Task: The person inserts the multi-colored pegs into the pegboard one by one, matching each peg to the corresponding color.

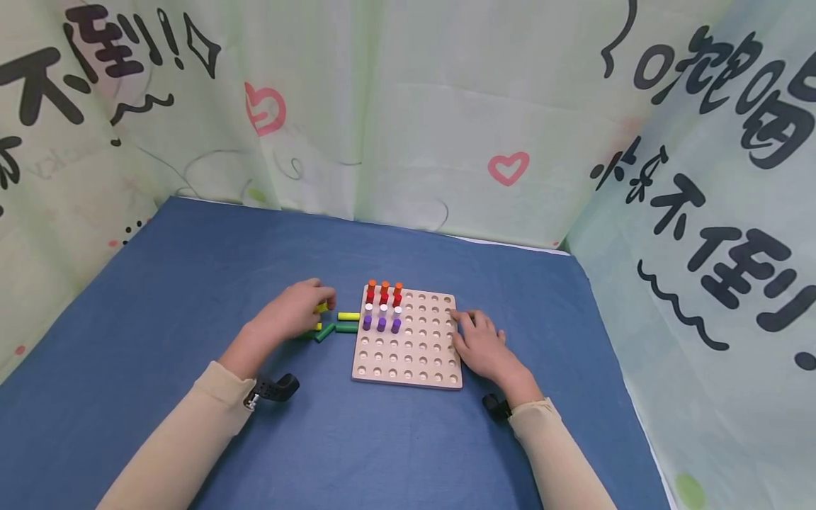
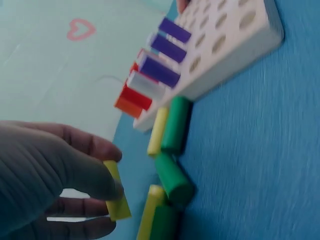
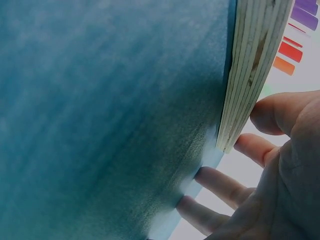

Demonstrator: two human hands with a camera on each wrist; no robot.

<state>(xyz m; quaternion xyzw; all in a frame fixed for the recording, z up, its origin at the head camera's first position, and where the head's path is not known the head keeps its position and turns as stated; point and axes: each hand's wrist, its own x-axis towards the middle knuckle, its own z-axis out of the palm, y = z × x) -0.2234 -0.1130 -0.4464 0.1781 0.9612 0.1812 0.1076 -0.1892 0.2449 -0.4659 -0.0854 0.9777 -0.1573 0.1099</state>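
My left hand point(image 1: 295, 309) pinches a yellow peg point(image 2: 119, 209) between thumb and fingers, held above the cloth left of the pegboard point(image 1: 431, 368). Below it lie a yellow peg point(image 1: 348, 316) and a green peg point(image 1: 347, 328) side by side against the board's left edge. A slanted green peg point(image 2: 174, 179) and another yellow and green pair point(image 2: 165, 223) lie nearer the hand. My right hand point(image 1: 482, 346) rests at the board's right edge, fingers spread, with thumb and index finger touching the wooden side point(image 3: 252, 75). Orange point(image 1: 385, 287), red point(image 1: 384, 299), white point(image 1: 383, 312) and purple pegs point(image 1: 381, 325) stand in rows of three.
A blue cloth point(image 1: 395, 439) covers the table. Pale curtains point(image 1: 414, 106) with hearts and black lettering hang behind and at both sides. The board's right columns and front rows show bare holes. Black straps point(image 1: 275, 389) sit on both wrists.
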